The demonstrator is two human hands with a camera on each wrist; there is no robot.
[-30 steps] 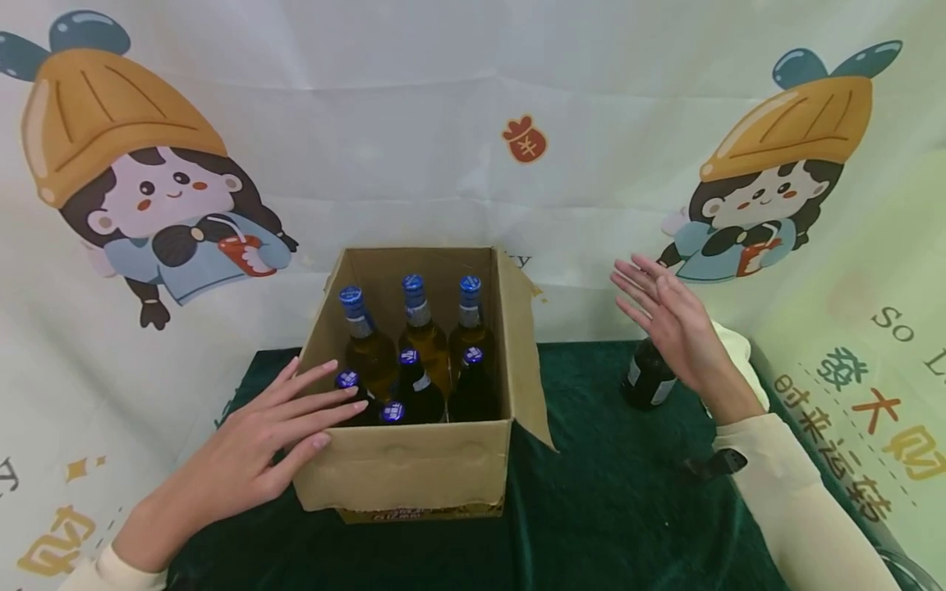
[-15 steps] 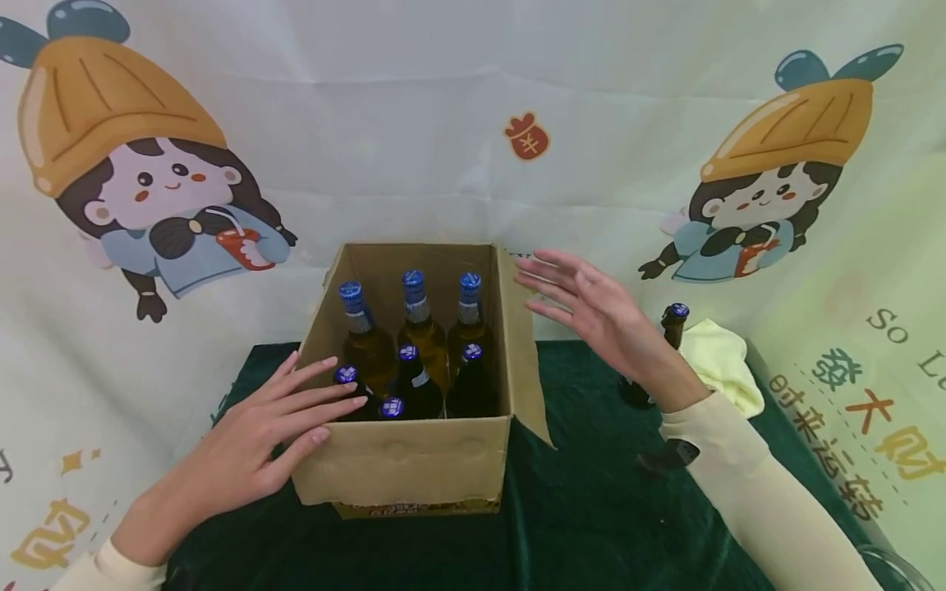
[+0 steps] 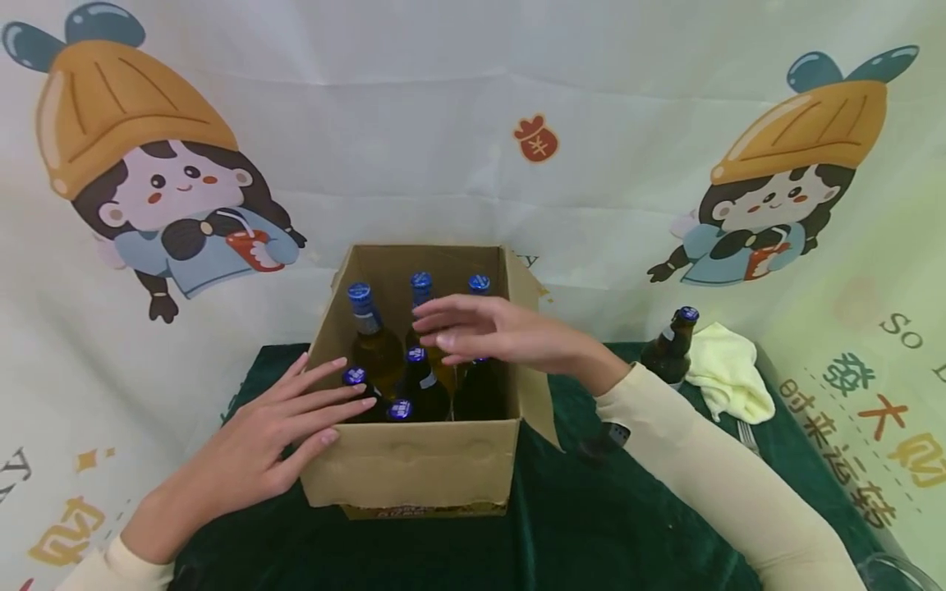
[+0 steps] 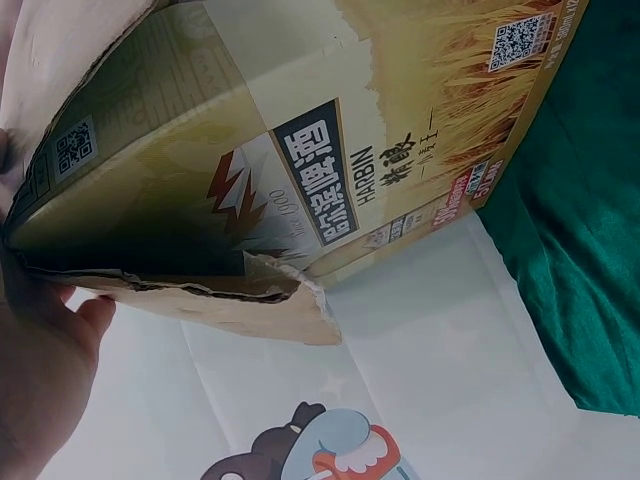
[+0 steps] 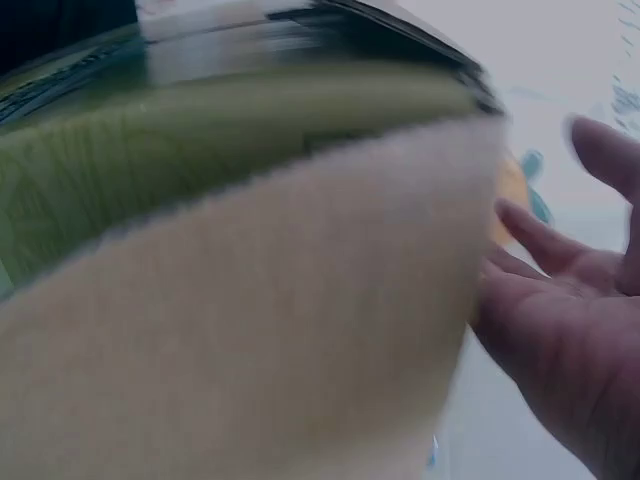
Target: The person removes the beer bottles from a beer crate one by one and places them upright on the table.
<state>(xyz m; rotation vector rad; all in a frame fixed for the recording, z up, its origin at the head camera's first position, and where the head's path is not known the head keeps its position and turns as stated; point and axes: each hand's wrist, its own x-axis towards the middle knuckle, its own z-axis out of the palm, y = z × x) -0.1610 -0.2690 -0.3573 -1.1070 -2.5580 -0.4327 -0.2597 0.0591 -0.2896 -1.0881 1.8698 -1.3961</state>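
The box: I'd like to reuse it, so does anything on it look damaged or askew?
Yes: in the left wrist view, one flap of the box has a ragged, uneven edge. It looks torn, since cleanly cut cardboard would likely run straight.

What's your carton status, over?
Left hand on left edge of carton. Right hand, empty, above bottles. Right flap folded outward. One bottle outside, beside yellow cloth.

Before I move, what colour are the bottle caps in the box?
The visible caps are blue, some with pale markings; the head view shows them best.
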